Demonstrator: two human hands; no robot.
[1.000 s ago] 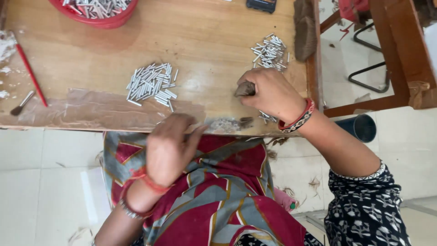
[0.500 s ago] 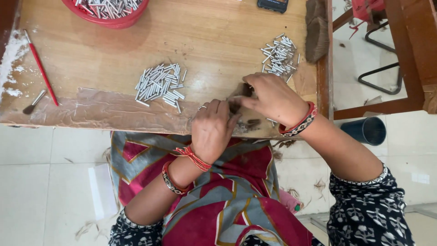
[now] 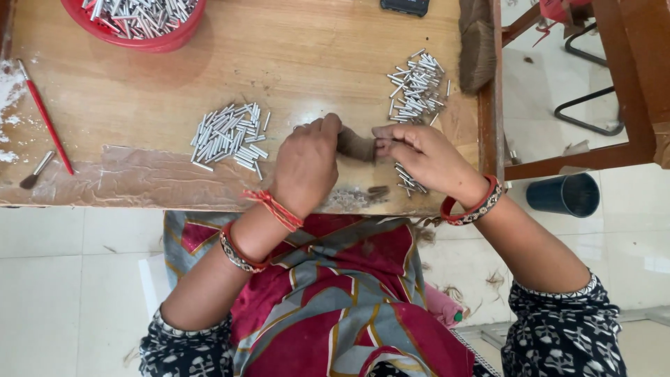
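Both my hands meet over the near edge of the wooden table [image 3: 307,63]. My left hand [image 3: 305,165] and my right hand [image 3: 426,157] pinch the two ends of a small brown tuft of bristles [image 3: 356,146] between them. A pile of short silver metal tubes [image 3: 230,135] lies just left of my left hand. A second pile of the same tubes [image 3: 417,87] lies beyond my right hand, and a few tubes [image 3: 410,180] lie under my right wrist.
A red bowl [image 3: 165,42] full of metal tubes stands at the far left. A red-handled brush [image 3: 43,116] and a small brush [image 3: 36,171] lie at the left edge. A brown bristle bundle [image 3: 477,43] sits at the table's right edge; a dark cup [image 3: 562,195] stands on the floor.
My left hand rose from my lap to the table and joined my right hand on the brown tuft. The view shifted slightly, so the table contents sit lower in frame.
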